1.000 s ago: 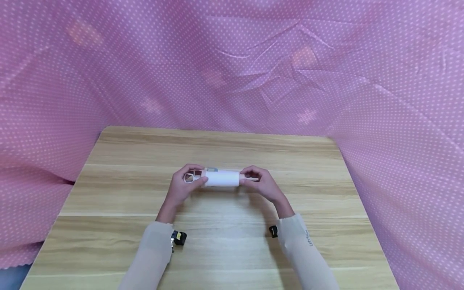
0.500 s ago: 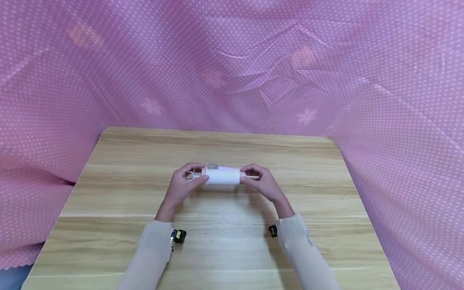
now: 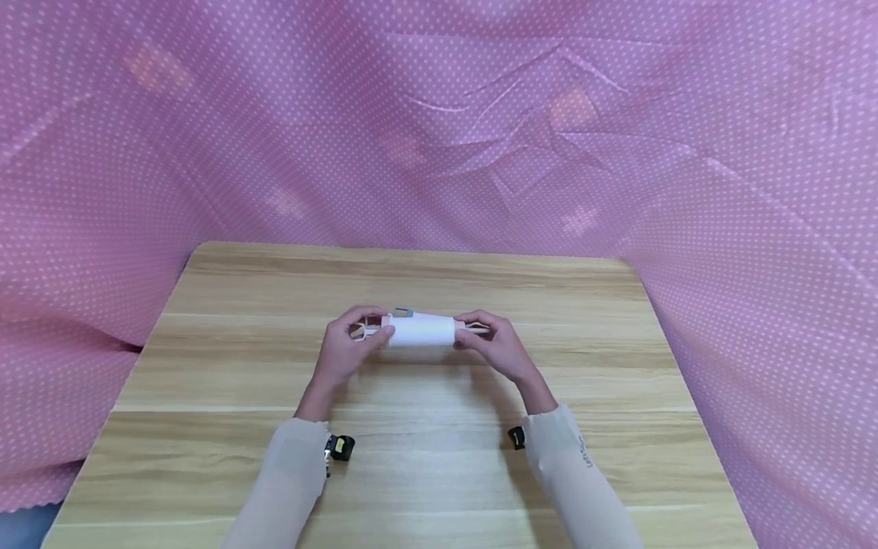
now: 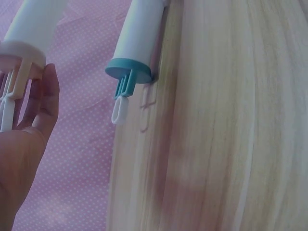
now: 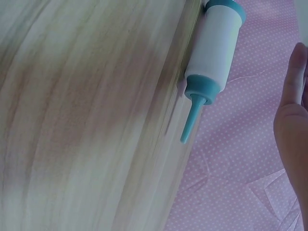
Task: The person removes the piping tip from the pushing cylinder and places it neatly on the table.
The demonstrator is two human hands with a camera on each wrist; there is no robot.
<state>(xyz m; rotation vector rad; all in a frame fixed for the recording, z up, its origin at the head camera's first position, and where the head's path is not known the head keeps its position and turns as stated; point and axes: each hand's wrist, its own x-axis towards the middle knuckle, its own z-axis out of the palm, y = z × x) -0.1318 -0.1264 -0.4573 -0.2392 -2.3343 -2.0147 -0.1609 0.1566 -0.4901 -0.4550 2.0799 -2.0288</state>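
Since a second ago the white roller (image 3: 421,331) has lifted slightly and tilted; both hands remain at its ends. Left hand (image 3: 343,352) pinches the pale handle loop, right hand (image 3: 499,349) pinches the opposite stem, holding the roller level just above the counter (image 3: 425,457), wrists low. A second, teal-capped roller (image 4: 136,41) lies just behind on the counter.

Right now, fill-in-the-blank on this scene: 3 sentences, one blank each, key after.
1. The left hand and right hand hold a pink-ended white roller by its two ____.
2. A second roller, lying on the table, has ____ end caps.
3. The cloth behind the table is pink with white ____.

Missing words: ends; teal; dots
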